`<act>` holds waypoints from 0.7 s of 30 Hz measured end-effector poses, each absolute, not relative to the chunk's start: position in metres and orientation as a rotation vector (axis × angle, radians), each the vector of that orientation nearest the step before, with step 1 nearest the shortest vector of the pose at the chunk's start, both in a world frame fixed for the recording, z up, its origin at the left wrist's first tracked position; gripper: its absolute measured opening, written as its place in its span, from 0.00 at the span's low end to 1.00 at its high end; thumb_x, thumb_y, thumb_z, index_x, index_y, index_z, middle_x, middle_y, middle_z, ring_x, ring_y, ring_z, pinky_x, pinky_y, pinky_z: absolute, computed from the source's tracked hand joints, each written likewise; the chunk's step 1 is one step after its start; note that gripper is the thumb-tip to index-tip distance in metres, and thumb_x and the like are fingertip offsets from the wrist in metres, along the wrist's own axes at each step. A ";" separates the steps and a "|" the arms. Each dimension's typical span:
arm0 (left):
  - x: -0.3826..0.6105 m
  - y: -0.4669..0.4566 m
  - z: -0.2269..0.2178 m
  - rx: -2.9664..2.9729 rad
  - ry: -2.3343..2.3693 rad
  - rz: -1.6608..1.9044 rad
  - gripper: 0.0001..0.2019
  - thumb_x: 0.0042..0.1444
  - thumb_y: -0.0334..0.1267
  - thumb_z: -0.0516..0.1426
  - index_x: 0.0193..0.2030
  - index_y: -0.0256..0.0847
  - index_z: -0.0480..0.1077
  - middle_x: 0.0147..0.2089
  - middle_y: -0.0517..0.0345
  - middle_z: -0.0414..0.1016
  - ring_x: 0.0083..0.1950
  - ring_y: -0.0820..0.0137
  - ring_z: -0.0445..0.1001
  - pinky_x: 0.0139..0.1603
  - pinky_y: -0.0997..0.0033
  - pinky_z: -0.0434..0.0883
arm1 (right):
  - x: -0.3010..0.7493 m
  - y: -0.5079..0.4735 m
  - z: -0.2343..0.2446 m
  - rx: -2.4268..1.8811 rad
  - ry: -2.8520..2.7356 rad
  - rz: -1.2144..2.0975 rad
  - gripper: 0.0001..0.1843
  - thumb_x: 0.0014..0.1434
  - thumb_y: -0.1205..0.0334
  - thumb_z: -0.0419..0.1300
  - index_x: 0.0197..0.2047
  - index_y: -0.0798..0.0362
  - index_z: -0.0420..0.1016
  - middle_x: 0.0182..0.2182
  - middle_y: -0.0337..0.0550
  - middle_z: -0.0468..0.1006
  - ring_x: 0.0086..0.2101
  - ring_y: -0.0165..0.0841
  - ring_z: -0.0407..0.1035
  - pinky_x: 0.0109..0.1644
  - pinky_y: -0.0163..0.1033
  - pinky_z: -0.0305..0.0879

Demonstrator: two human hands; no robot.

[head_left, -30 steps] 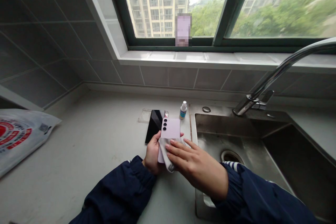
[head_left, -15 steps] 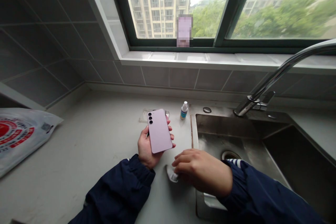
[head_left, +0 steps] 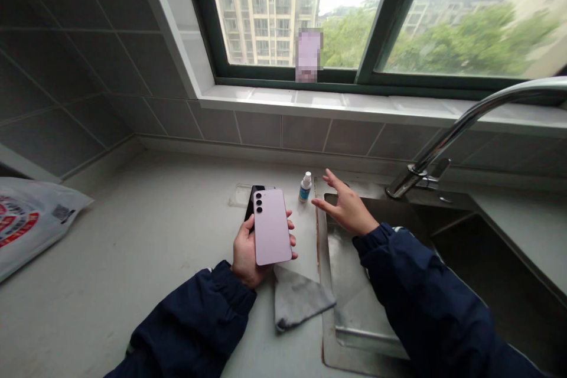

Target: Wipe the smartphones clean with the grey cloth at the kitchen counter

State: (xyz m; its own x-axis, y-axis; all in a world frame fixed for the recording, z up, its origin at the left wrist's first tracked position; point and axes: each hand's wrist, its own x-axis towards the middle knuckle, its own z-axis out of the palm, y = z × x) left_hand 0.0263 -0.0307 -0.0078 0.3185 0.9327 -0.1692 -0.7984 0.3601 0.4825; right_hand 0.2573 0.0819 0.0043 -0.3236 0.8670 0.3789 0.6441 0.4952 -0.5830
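Okay, the phone [head_left: 273,230] is sitting in the left hand [head_left: 247,254], back up, lens end pointing away from the wearer. Thumb is running along its left edge, fingertips are gripping the right edge, palm is supporting from below. Probably handling light and stiff; the smooth back is looking slippery, and glass is likely, so a drop could be costly. Best hold: both long edges, as the left hand is doing, keeping off the lenses.

The bottle [head_left: 305,188] is standing upright on the counter [head_left: 177,207], beyond the phone and to its right. The right hand [head_left: 348,209] is hovering just right of it, thumb and fingers spreading wide, holding nothing. Thumb tip is pointing at the bottle; can't tell if it's touching. Bottle should be handling light, maybe giving slightly under squeeze; easy to tip, so gripping around the body, below the cap, is looking right.

The cloth [head_left: 301,300] is lying just below the phone, near the left hand, one corner lapping the sink [head_left: 323,260] rim. Likely soft and limp; pinching anywhere is working.

A black slab [head_left: 251,204] is showing partly behind the phone, with a clear case [head_left: 239,195] lying beside it.
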 end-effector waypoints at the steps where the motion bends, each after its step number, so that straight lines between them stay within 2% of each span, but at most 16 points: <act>1: 0.027 -0.031 -0.008 0.337 0.461 1.161 0.33 0.62 0.54 0.47 0.64 0.27 0.65 0.45 0.41 0.74 0.39 0.55 0.76 0.36 0.50 0.78 | 0.251 0.085 0.002 -1.230 -2.080 0.428 0.51 0.58 0.47 0.66 0.74 0.55 0.45 0.64 0.61 0.67 0.62 0.46 0.65 0.64 0.55 0.61; 3: 0.028 -0.032 -0.008 0.340 0.473 1.157 0.33 0.62 0.53 0.46 0.64 0.27 0.65 0.45 0.41 0.74 0.39 0.55 0.76 0.36 0.50 0.78 | 0.237 0.091 -0.003 -1.201 -2.074 0.454 0.55 0.57 0.49 0.66 0.76 0.55 0.38 0.66 0.60 0.64 0.64 0.45 0.62 0.65 0.53 0.59; 5: 0.029 -0.033 -0.009 0.350 0.488 1.160 0.33 0.63 0.53 0.45 0.64 0.27 0.65 0.46 0.40 0.74 0.40 0.55 0.76 0.36 0.50 0.78 | 0.226 0.098 -0.008 -1.191 -2.048 0.508 0.55 0.57 0.52 0.67 0.76 0.55 0.37 0.62 0.58 0.70 0.61 0.44 0.66 0.64 0.51 0.61; 7: 0.029 -0.032 -0.010 0.357 0.500 1.163 0.33 0.63 0.53 0.45 0.64 0.27 0.65 0.46 0.40 0.74 0.39 0.56 0.75 0.36 0.51 0.78 | 0.220 0.108 -0.016 -1.174 -1.957 0.598 0.49 0.56 0.54 0.66 0.74 0.55 0.47 0.53 0.53 0.78 0.53 0.44 0.73 0.61 0.50 0.63; 10: 0.029 -0.032 -0.010 0.361 0.510 1.159 0.33 0.63 0.54 0.45 0.64 0.28 0.66 0.45 0.41 0.74 0.39 0.57 0.75 0.36 0.51 0.78 | 0.218 0.119 -0.027 -1.126 -1.846 0.714 0.30 0.56 0.54 0.65 0.60 0.56 0.70 0.46 0.50 0.81 0.47 0.42 0.75 0.58 0.49 0.65; 12: 0.029 -0.032 -0.010 0.366 0.516 1.158 0.33 0.64 0.54 0.45 0.64 0.28 0.66 0.46 0.41 0.74 0.39 0.57 0.75 0.36 0.52 0.78 | 0.219 0.120 -0.030 -1.091 -1.818 0.776 0.21 0.57 0.54 0.64 0.51 0.55 0.73 0.44 0.49 0.80 0.45 0.41 0.75 0.57 0.48 0.66; 15: 0.029 -0.032 -0.010 0.369 0.521 1.159 0.33 0.64 0.54 0.44 0.63 0.27 0.66 0.46 0.42 0.73 0.39 0.56 0.75 0.36 0.52 0.78 | 0.221 0.109 -0.026 -1.038 -1.748 0.909 0.20 0.57 0.52 0.63 0.49 0.54 0.70 0.41 0.47 0.78 0.41 0.39 0.75 0.52 0.46 0.71; 18: 0.030 -0.032 -0.012 0.375 0.516 1.150 0.34 0.64 0.55 0.44 0.63 0.28 0.66 0.46 0.42 0.73 0.39 0.56 0.75 0.37 0.51 0.78 | 0.226 0.083 -0.016 -0.988 -1.657 1.095 0.22 0.60 0.50 0.59 0.52 0.52 0.64 0.35 0.41 0.75 0.30 0.34 0.75 0.36 0.42 0.76; 21: 0.030 -0.032 -0.013 0.379 0.532 1.141 0.34 0.64 0.55 0.44 0.63 0.27 0.66 0.46 0.42 0.73 0.39 0.56 0.75 0.37 0.51 0.77 | 0.230 0.052 -0.009 -0.942 -1.576 1.275 0.20 0.62 0.51 0.55 0.53 0.48 0.56 0.27 0.31 0.71 0.16 0.28 0.65 0.17 0.34 0.66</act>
